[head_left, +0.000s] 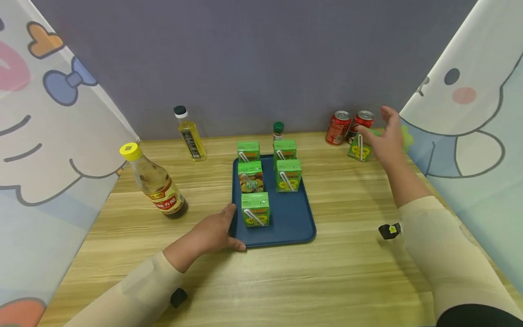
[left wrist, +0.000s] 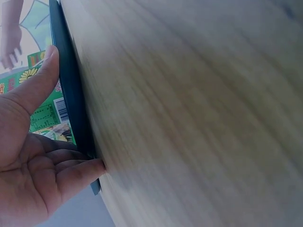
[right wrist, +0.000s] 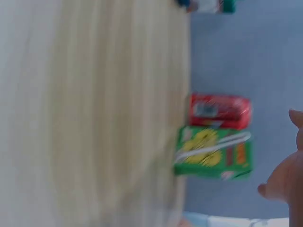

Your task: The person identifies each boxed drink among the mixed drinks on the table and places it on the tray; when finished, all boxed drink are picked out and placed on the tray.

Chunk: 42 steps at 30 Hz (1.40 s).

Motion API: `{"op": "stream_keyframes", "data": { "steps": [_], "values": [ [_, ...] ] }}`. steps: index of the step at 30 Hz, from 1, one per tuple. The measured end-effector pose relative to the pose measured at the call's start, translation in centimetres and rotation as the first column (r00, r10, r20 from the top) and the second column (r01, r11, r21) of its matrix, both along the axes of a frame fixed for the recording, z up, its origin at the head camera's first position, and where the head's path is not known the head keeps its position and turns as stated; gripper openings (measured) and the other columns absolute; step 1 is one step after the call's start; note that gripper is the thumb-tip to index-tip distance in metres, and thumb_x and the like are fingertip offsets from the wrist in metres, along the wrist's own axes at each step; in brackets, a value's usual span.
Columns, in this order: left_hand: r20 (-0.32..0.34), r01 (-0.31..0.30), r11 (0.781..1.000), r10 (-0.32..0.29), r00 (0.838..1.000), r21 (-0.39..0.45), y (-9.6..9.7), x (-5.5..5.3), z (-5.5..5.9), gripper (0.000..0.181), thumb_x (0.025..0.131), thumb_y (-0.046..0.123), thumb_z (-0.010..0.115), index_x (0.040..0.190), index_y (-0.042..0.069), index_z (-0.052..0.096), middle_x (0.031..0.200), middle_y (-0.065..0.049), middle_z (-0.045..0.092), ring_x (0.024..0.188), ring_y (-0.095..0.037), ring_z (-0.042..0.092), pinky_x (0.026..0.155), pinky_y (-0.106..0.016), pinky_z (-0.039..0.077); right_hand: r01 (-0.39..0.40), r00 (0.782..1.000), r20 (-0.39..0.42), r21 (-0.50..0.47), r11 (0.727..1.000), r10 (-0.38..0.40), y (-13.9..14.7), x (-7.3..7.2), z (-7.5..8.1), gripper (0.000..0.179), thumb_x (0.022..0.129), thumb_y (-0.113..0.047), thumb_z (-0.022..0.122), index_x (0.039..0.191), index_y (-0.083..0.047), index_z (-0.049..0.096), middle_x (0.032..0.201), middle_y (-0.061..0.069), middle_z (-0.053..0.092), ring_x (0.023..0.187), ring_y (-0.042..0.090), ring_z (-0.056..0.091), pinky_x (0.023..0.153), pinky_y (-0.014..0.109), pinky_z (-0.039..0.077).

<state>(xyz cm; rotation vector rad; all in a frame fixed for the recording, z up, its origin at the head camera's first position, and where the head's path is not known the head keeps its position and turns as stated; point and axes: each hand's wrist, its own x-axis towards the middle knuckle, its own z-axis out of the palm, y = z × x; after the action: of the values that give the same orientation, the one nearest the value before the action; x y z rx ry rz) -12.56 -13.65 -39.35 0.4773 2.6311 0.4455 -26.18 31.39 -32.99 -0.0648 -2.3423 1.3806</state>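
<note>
A dark blue tray [head_left: 286, 227] bears several green juice cartons, among them a front carton [head_left: 256, 210] standing near its left side. My left hand [head_left: 214, 229] holds the tray's near left corner, its thumb along the front edge and its fingers at the left edge. In the left wrist view the thumb [left wrist: 42, 78] lies across the tray rim [left wrist: 71, 80] and the fingertips reach down to the tabletop. At the back right, my right hand [head_left: 388, 138] hovers with thumb and fingers spread beside another juice carton [right wrist: 213, 152], apart from it in the right wrist view.
Two red cans, the left can [head_left: 338, 128] and the right can [head_left: 365, 119], stand behind the lone carton. A green-capped bottle [head_left: 278, 129] is behind the tray. To the left stand an oil bottle [head_left: 192, 138] and a yellow-capped sauce bottle [head_left: 157, 184]. A grey partition [head_left: 261, 68] rises behind.
</note>
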Motion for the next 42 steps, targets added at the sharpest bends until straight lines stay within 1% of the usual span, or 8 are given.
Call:
{"op": "stream_keyframes", "data": {
  "steps": [4,13,17,20,24,31,37,42],
  "values": [
    [0.003,-0.008,1.0,0.008,1.0,-0.003,0.0,0.0,0.1,0.12,0.074,0.056,0.079,0.156,-0.001,0.014,0.161,-0.022,0.019,0.142,-0.039,0.035,0.114,-0.049,0.034,0.04,0.989,0.142,0.029,0.999,-0.044,2.1,-0.9,-1.8,0.094,0.09,-0.041,0.069,0.158,-0.014,0.009,0.163,0.014,0.014,0.151,0.029,0.014,0.122,0.044,0.015],
    [-0.001,-0.002,1.0,0.002,1.0,-0.004,0.1,-0.1,0.1,0.12,0.074,0.057,0.08,0.155,-0.003,0.015,0.16,-0.023,0.02,0.141,-0.04,0.036,0.113,-0.049,0.035,-0.05,0.928,0.358,-0.152,0.987,0.102,4.6,-2.2,-4.7,0.108,0.093,-0.046,0.062,0.155,-0.014,-0.02,0.163,0.022,-0.005,0.15,0.04,0.006,0.121,0.049,0.019],
    [0.002,0.0,1.0,0.0,1.0,-0.009,0.2,0.0,0.2,0.12,0.074,0.057,0.079,0.155,-0.003,0.015,0.16,-0.023,0.019,0.141,-0.04,0.036,0.113,-0.049,0.035,-0.054,0.929,0.352,-0.18,0.982,0.116,5.4,-2.9,-5.4,0.094,0.093,-0.043,0.062,0.158,-0.013,0.001,0.158,0.018,0.021,0.141,0.03,0.033,0.114,0.038,0.035],
    [0.002,0.003,1.0,-0.003,1.0,-0.015,0.2,0.0,0.2,0.119,0.074,0.057,0.079,0.156,-0.002,0.015,0.161,-0.023,0.019,0.142,-0.039,0.035,0.113,-0.049,0.035,-0.058,0.939,0.324,-0.185,0.981,0.117,5.7,-3.2,-5.9,0.071,0.094,-0.039,0.063,0.148,-0.015,0.025,0.136,0.003,0.044,0.119,0.015,0.05,0.104,0.032,0.045],
    [0.007,-0.002,1.0,0.002,1.0,-0.017,0.2,0.0,0.2,0.119,0.074,0.056,0.079,0.156,-0.002,0.015,0.161,-0.022,0.018,0.142,-0.039,0.034,0.114,-0.049,0.034,-0.063,0.941,0.316,-0.185,0.981,0.12,5.8,-3.3,-6.6,0.055,0.094,-0.037,0.063,0.135,-0.019,0.032,0.12,-0.008,0.045,0.107,0.005,0.049,0.103,0.034,0.046],
    [0.008,-0.005,1.0,0.005,1.0,-0.013,0.2,0.0,0.3,0.119,0.074,0.056,0.08,0.156,-0.002,0.015,0.16,-0.023,0.019,0.142,-0.04,0.034,0.113,-0.05,0.034,-0.042,0.94,0.326,-0.186,0.982,0.102,5.6,-3.3,-7.0,0.066,0.097,-0.034,0.06,0.144,0.0,0.027,0.116,-0.006,0.045,0.102,0.004,0.05,0.103,0.03,0.047],
    [0.002,0.008,1.0,-0.008,1.0,-0.016,0.3,0.0,0.4,0.118,0.075,0.056,0.079,0.155,-0.003,0.016,0.16,-0.024,0.02,0.142,-0.04,0.035,0.113,-0.049,0.035,0.011,0.958,0.282,-0.212,0.977,0.05,5.6,-3.0,-6.9,0.04,0.094,-0.025,0.067,0.124,-0.013,0.043,0.111,-0.006,0.049,0.093,-0.001,0.054,0.088,0.016,0.052],
    [-0.001,0.012,1.0,-0.012,1.0,-0.012,0.2,-0.1,0.3,0.119,0.074,0.056,0.079,0.155,-0.005,0.016,0.159,-0.025,0.021,0.141,-0.04,0.036,0.113,-0.049,0.035,0.015,0.96,0.276,-0.197,0.98,0.041,5.3,-2.7,-6.5,0.05,0.093,-0.029,0.067,0.131,-0.008,0.042,0.111,-0.008,0.05,0.094,0.0,0.054,0.084,0.017,0.053]
  ]
}}
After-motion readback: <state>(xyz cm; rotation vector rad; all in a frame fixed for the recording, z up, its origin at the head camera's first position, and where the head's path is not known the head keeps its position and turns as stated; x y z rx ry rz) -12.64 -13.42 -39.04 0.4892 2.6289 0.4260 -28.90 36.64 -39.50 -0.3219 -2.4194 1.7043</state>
